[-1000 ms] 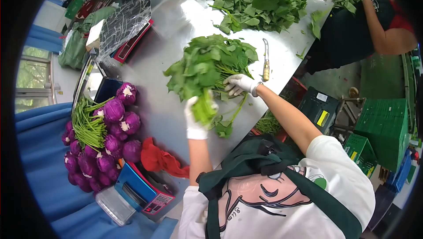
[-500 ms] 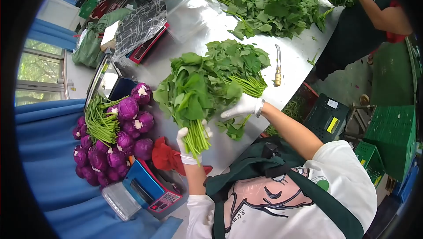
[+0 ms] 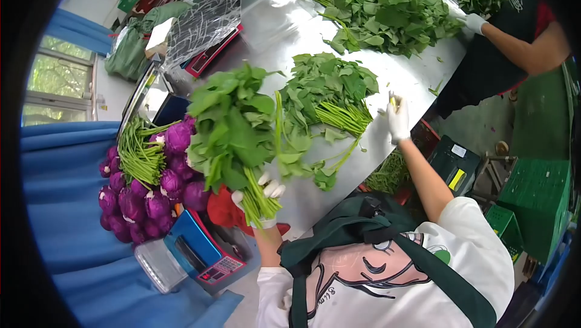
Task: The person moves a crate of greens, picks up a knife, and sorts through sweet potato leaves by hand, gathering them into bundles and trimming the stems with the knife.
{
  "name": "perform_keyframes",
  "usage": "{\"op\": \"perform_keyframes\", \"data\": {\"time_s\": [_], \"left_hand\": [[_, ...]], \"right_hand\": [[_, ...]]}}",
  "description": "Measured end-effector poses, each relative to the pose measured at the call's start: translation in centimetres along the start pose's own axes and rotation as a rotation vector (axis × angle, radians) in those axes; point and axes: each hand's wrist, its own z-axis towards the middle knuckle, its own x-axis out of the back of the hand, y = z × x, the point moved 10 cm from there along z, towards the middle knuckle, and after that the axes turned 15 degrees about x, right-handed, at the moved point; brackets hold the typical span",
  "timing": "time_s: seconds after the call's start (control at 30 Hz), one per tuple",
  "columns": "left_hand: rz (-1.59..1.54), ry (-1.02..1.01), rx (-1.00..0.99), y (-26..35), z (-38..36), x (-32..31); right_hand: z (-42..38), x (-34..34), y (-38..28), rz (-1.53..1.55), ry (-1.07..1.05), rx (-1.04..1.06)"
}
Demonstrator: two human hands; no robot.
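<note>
My left hand (image 3: 270,189), in a white glove, is closed round the stems of a bunch of leafy greens (image 3: 233,131). The leaves point up and away over the table. My right hand (image 3: 398,121), also gloved, is closed on the handle of a small curved knife (image 3: 393,101) near the table's right edge. Most of the knife is hidden by the fingers. Between my hands lies another pile of leafy greens (image 3: 330,86), its cut stems facing right. A loose leafy sprig (image 3: 325,178) lies nearer to me.
A big heap of greens (image 3: 387,10) covers the far table (image 3: 290,31). A co-worker's gloved hand (image 3: 474,23) is beside it. At left are purple cabbages (image 3: 172,177), a blue scale (image 3: 196,246) and a red cloth (image 3: 225,208). Crates (image 3: 457,158) stand at right.
My right hand has left the pile of greens, moved right and taken hold of the knife. My left hand has brought its bunch slightly left and nearer, tilting it.
</note>
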Motion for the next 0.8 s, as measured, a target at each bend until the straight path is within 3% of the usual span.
{"op": "perform_keyframes", "data": {"time_s": [0.03,0.1,0.13,0.17,0.23,0.3,0.33,0.43,0.5,0.57,0.63,0.73,0.8], "left_hand": [[-0.019,-0.042,-0.003,0.4,-0.2,-0.9],[0.068,-0.03,-0.091,1.8,-1.5,-1.0],[0.093,-0.039,-0.116,2.3,-1.7,-1.3],[0.117,-0.049,-0.139,2.5,-2.0,-1.7],[0.104,-0.043,-0.143,2.0,-2.2,-3.0],[0.098,-0.15,-0.1,1.3,-2.1,-4.5],[0.113,-0.163,-0.097,1.1,-2.3,-5.0],[0.16,-0.098,-0.116,0.4,-3.5,-4.3],[0.211,0.009,-0.144,0.2,-4.4,-2.6],[0.299,0.165,-0.173,0.2,-5.4,-0.3],[0.373,0.321,-0.19,0.6,-5.7,1.8],[0.403,0.465,-0.13,1.0,-4.9,3.8],[0.362,0.536,-0.022,0.8,-3.7,6.2]], "right_hand": [[-1.8,-0.7,-2.2,0.031,-0.014,0.144],[-6.7,-5.7,-9.5,0.025,-0.321,0.352],[-9.1,-7.8,-13.8,-0.114,-0.555,0.277],[-12.4,-10.5,-13.9,0.087,-0.619,0.37],[-18.6,-16.0,-13.0,0.185,-0.921,0.287],[-21.8,-18.8,-14.3,0.116,-1.113,0.363],[-20.8,-18.9,-15.2,0.035,-1.083,0.341],[-11.2,-12.9,-22.6,0.033,-0.397,0.589],[-7.4,-10.4,-27.4,-0.009,-0.259,0.762],[-5.9,-11.8,-29.6,-0.146,-0.39,0.905],[-6.9,-13.1,-29.6,-0.197,-0.595,1.22],[-7.9,-11.9,-25.6,-0.211,-1.033,0.979],[-6.5,-7.9,-25.1,-0.005,-0.8,0.95]]}}
